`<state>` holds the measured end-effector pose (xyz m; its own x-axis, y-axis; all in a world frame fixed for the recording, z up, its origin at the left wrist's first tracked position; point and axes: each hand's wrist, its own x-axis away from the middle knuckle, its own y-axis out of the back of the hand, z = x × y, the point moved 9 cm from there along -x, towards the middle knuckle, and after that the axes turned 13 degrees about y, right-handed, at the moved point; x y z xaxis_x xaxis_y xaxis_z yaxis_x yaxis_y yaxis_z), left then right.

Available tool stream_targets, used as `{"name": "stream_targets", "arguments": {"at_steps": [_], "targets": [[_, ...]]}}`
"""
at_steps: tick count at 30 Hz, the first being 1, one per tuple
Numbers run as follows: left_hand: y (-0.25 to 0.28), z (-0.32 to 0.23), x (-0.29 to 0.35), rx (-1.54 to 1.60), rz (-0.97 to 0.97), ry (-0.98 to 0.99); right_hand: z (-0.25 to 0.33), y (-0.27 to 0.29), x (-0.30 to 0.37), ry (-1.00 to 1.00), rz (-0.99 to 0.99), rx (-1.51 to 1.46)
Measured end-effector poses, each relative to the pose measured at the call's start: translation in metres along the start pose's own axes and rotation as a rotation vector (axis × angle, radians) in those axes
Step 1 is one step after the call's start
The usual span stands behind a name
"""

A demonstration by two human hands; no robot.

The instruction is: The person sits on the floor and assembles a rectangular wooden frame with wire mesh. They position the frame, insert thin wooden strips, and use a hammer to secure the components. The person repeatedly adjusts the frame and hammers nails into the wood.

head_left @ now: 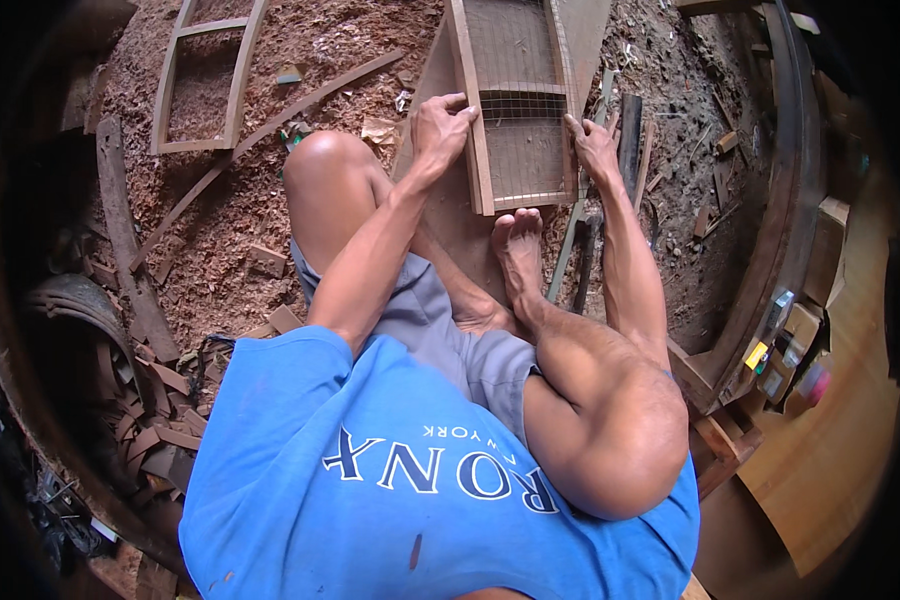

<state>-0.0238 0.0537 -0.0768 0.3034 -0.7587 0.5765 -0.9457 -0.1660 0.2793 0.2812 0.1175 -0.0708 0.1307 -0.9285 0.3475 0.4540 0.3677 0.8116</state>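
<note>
A long wooden frame (477, 165) with crossbars lies ahead of me on a flat board (588, 25). Thin square wire mesh (522, 106) spans its openings. My left hand (443, 132) is closed at the frame's left rail, its thumb and forefinger pinched at the edge. On the opposite side my right hand (596, 150) pinches the mesh's edge by the right rail, the other fingers curled. My bare foot (519, 255) rests against the near end of the frame. Exactly what lies between the fingertips is hard to see.
A second wooden frame (235, 95) lies at the far left on wood shavings. A long thin strip (270, 137) slants beside it. Offcuts (155, 440) pile up at left. Dark sticks (629, 140) lie right of my right hand; a timber structure (785, 220) stands further right.
</note>
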Motion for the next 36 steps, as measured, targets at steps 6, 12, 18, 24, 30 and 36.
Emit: {"name": "stream_targets", "arguments": {"at_steps": [6, 12, 18, 24, 30, 36], "targets": [[0.002, -0.002, 0.01, -0.089, -0.228, -0.249, 0.004, 0.0, 0.007, 0.072, -0.038, -0.005], [-0.009, 0.002, 0.043, -0.175, -0.199, -0.341, 0.012, -0.006, 0.014, 0.188, -0.259, 0.121], [-0.014, 0.011, 0.066, -0.297, -0.111, -0.299, 0.032, 0.011, 0.04, 0.28, -0.511, 0.41], [-0.016, 0.016, 0.062, -0.298, -0.083, -0.247, 0.106, -0.041, 0.124, 0.864, -0.105, 0.02], [-0.018, 0.02, 0.076, -0.336, -0.094, -0.275, 0.124, -0.058, 0.163, 0.871, -0.063, 0.205], [-0.028, 0.06, 0.119, -0.057, -0.008, -0.014, 0.131, -0.069, 0.153, 0.8, 0.105, 0.234]]}}
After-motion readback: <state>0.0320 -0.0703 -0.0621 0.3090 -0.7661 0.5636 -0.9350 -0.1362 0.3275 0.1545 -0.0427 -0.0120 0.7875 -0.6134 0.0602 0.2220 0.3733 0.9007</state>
